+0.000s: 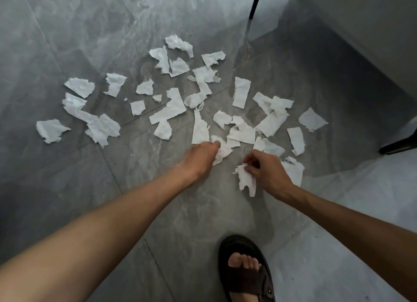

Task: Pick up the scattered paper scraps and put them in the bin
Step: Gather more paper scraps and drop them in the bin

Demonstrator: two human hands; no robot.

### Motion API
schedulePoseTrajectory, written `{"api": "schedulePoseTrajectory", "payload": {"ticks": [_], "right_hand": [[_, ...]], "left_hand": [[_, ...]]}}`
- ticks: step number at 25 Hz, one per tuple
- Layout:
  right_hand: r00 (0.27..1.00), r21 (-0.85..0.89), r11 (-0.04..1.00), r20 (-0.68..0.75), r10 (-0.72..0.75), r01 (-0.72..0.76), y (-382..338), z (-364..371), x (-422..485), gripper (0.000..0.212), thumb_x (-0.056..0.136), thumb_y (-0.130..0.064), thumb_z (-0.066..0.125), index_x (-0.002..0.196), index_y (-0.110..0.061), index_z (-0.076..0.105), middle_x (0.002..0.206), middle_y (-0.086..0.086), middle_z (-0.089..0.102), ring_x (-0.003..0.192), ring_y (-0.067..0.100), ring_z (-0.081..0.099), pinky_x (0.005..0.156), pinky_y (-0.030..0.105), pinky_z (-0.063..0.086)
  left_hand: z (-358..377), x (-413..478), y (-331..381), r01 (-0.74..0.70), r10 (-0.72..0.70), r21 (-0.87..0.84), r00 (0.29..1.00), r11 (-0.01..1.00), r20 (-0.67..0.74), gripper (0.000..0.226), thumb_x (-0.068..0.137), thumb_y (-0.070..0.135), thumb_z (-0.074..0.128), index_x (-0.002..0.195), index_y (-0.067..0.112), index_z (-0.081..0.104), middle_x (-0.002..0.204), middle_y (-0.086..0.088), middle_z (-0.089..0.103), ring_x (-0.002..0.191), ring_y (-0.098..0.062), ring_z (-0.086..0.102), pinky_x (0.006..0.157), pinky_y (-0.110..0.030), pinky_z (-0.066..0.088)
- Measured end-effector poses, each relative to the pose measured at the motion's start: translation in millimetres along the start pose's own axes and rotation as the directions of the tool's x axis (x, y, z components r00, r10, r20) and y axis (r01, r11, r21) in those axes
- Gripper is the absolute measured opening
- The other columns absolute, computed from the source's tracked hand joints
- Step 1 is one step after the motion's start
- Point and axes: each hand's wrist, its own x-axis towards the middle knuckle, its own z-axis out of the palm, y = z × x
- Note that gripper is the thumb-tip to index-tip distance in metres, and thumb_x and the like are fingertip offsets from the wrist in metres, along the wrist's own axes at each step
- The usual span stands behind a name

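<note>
We see white paper scraps point(168, 112) spread over the grey floor point(67, 42). Our left hand point(200, 156) pinches one scrap point(222, 151) on the floor. Our right hand point(267, 170) grips a crumpled scrap point(247, 181). A sandal point(248, 277) is near.

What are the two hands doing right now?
Left hand: closed on a crumpled white paper scrap lying on the floor.
Right hand: closed, pinching a torn white paper scrap.

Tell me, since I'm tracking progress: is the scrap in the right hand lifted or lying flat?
Lifted. The right hand pinches the scrap by its top edge, and it hangs crumpled below the fingers rather than spread on the floor.
</note>
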Motion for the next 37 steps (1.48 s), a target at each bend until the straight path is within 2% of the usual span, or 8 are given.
{"api": "schedulePoseTrajectory", "payload": {"ticks": [7,14,18,21,25,28,32,37], "right_hand": [[0.973,0.234,0.945,0.086,0.214,-0.228,-35,24,11,0.01,0.081,-0.011,0.071,0.083,-0.02,0.068,0.083,0.001,0.071,0.077,0.014,0.065,0.073,0.029,0.053],[0.963,0.489,0.866,0.267,-0.034,-0.105,-185,72,36,0.012,0.082,0.002,0.067,0.078,-0.01,0.064,0.066,0.006,0.061,0.058,0.014,0.056,0.051,0.021,0.05],[0.922,0.541,0.839,0.293,-0.254,0.059,-290,89,33,0.02,0.081,0.004,0.065,0.07,-0.012,0.059,0.066,0.007,0.06,0.061,0.016,0.056,0.06,0.026,0.052],[0.849,0.505,0.835,0.324,-0.418,0.218,-368,102,23,0.017,0.083,0.005,0.061,0.073,-0.009,0.066,0.068,0.005,0.063,0.06,0.013,0.057,0.06,0.019,0.051],[0.767,0.426,0.817,0.343,-0.543,0.388,-454,131,9,0.015,0.085,-0.003,0.061,0.086,-0.013,0.072,0.068,-0.003,0.068,0.06,0.006,0.065,0.054,0.015,0.047],[0.701,0.393,0.777,0.35,-0.621,0.492,-506,163,-7,0.017,0.084,-0.004,0.062,0.089,-0.016,0.073,0.069,-0.004,0.067,0.067,0.01,0.069,0.05,0.005,0.04],[0.653,0.336,0.758,0.385,-0.652,0.559,-546,212,-28,0.019,0.084,-0.003,0.061,0.091,-0.015,0.074,0.077,0.001,0.068,0.072,0.014,0.067,0.046,0.003,0.039],[0.555,0.225,0.743,0.539,-0.633,0.63,-574,261,-40,0.028,0.082,-0.01,0.065,0.108,-0.019,0.07,0.097,0.001,0.068,0.087,0.012,0.064,0.07,0.015,0.047]], "left_hand": [[-68,-46,-31,-0.042,0.036,-0.085,0.997,0.996,-0.068,0.007,0.08,0.012,0.061,0.085,0.006,0.061,0.091,-0.018,0.069,0.087,-0.034,0.064,0.063,-0.034,0.043],[-225,-151,-90,0.08,-0.143,-0.202,0.936,0.976,-0.32,0.024,0.071,0.015,0.075,0.064,0.0,0.058,0.056,-0.01,0.05,0.055,-0.011,0.04,0.055,-0.035,0.036],[-273,-237,-128,0.187,-0.333,-0.315,0.789,0.93,-0.516,0.01,0.071,0.015,0.076,0.069,0.012,0.066,0.047,0.007,0.048,0.048,0.0,0.04,0.05,-0.016,0.031],[-282,-309,-171,0.343,-0.509,-0.378,0.631,0.86,-0.586,0.01,0.071,0.015,0.074,0.071,0.011,0.065,0.054,-0.003,0.057,0.054,-0.007,0.043,0.053,-0.027,0.036],[-261,-393,-237,0.595,-0.706,-0.41,0.434,0.691,-0.561,0.017,0.069,0.012,0.07,0.062,0.007,0.056,0.052,-0.006,0.052,0.053,-0.018,0.045,0.048,-0.027,0.033],[-229,-438,-279,0.747,-0.862,-0.449,0.342,0.491,-0.375,0.022,0.072,0.013,0.07,0.057,0.013,0.053,0.054,-0.004,0.056,0.058,-0.022,0.057,0.049,-0.03,0.034],[-196,-470,-304,0.762,-0.91,-0.498,0.346,0.414,-0.228,0.009,0.078,0.014,0.064,0.085,0.02,0.067,0.082,-0.007,0.067,0.074,-0.024,0.065,0.062,-0.032,0.05],[-193,-481,-304,0.761,-0.898,-0.493,0.281,0.423,-0.337,0.046,0.081,0.007,0.058,0.124,0.022,0.057,0.116,-0.007,0.062,0.106,-0.025,0.059,0.077,-0.031,0.047]]}}
